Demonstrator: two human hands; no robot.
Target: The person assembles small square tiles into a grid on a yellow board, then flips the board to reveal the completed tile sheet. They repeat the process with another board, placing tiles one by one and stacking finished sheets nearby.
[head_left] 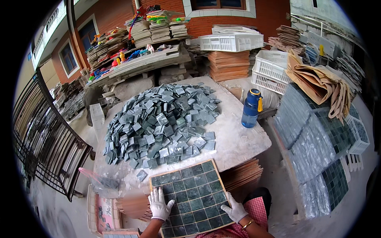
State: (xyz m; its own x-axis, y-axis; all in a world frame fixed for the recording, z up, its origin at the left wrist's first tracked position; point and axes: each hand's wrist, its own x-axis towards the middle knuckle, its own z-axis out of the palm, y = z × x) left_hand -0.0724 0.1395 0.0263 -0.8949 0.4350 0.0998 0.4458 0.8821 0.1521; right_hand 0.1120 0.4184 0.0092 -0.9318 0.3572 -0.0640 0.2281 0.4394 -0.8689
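In front of me a thin wood-edged tray [197, 193] is filled with rows of dark green square tiles. It lies tilted between the table's near edge and my lap. My left hand [160, 204], in a white glove, rests flat along the tray's left edge with fingers stretched and thumb apart. On the other side my gloved right hand [235, 209] grips the right edge, thumb over the tiles; some of its fingers are hidden. Beyond the tray a large heap of loose green-grey tiles [158, 119] covers much of the table [234, 144]. One single tile [141, 175] lies near the tray's far left corner.
A blue bottle [251, 108] stands on the table's right side. Plastic-wrapped tile sheets [307, 139] are stacked at right, with a brown bag [317, 81] on top. White crates [232, 41] stand behind. A metal gate [43, 131] is at left, a pink bag [99, 180] nearer.
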